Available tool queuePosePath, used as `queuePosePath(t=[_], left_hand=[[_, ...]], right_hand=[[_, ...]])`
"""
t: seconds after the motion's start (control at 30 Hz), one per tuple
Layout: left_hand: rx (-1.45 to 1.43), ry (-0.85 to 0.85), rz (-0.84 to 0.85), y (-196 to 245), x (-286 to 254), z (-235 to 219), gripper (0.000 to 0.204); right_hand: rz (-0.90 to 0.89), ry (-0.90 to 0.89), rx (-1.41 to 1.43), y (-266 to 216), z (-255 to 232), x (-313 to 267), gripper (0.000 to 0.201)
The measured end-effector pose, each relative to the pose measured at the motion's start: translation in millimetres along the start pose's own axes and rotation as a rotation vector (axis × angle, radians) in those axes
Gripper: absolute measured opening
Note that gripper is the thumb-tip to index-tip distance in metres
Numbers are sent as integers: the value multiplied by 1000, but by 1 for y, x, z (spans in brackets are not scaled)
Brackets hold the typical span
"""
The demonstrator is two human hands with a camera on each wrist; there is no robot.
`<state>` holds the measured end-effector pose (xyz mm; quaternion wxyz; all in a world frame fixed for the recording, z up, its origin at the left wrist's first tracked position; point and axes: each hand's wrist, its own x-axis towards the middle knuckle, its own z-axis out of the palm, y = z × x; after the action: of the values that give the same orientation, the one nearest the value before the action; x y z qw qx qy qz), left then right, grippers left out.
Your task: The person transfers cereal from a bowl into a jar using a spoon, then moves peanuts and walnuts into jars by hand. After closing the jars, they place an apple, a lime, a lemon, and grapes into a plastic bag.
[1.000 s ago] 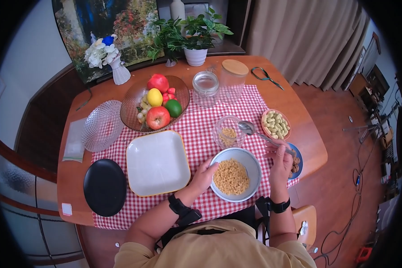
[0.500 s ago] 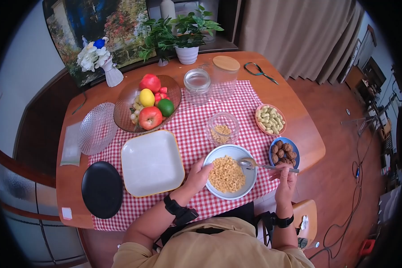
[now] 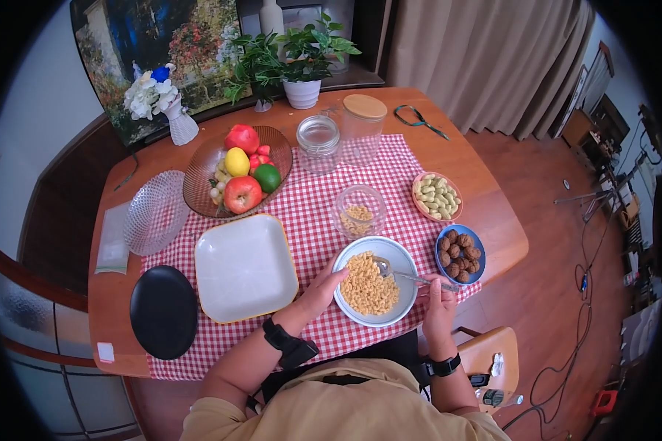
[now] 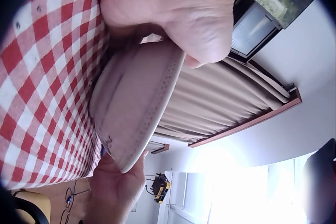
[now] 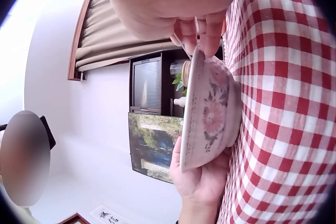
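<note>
A white bowl [image 3: 407, 298] of small pale golden pieces [image 3: 366, 288] stands at the front of the checked cloth; flowers decorate its outside in the right wrist view. My left hand [image 3: 318, 290] grips its left side, thumb at the rim and fingers lower on the outer wall. With my right hand [image 3: 439, 305] I hold a metal spoon [image 3: 413, 278] by its handle, close by the bowl's right rim. The spoon's head lies among the pieces. Just behind stands a clear glass bowl [image 3: 339, 212] with more such pieces. Walnuts [image 3: 460, 253] fill a blue plate beyond my right hand.
Peanuts [image 3: 437, 197] in a pink bowl sit at the right. Left of the white bowl are a square white dish [image 3: 246, 268] and a black plate [image 3: 163, 312]. Behind stand a brown fruit bowl [image 3: 282, 147], a clasp jar [image 3: 318, 151] and a wooden-lidded jar [image 3: 362, 132].
My right hand has brought the spoon from beside the glass bowl down into the white bowl, its head now among the pieces. My left hand keeps its hold; the head view has shifted slightly.
</note>
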<state>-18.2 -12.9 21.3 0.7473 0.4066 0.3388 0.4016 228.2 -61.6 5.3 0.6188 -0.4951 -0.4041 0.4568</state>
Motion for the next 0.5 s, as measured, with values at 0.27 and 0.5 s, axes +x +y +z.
queuePosePath(t=[0.27,0.5], left_hand=[[151,-7,57,-8,3,-1,53],[212,-1,76,-3,2,-2,53]], right_hand=[[-19,7,47,7,1,2,25],[-241,-82,-182,-29,-5,-8,25]])
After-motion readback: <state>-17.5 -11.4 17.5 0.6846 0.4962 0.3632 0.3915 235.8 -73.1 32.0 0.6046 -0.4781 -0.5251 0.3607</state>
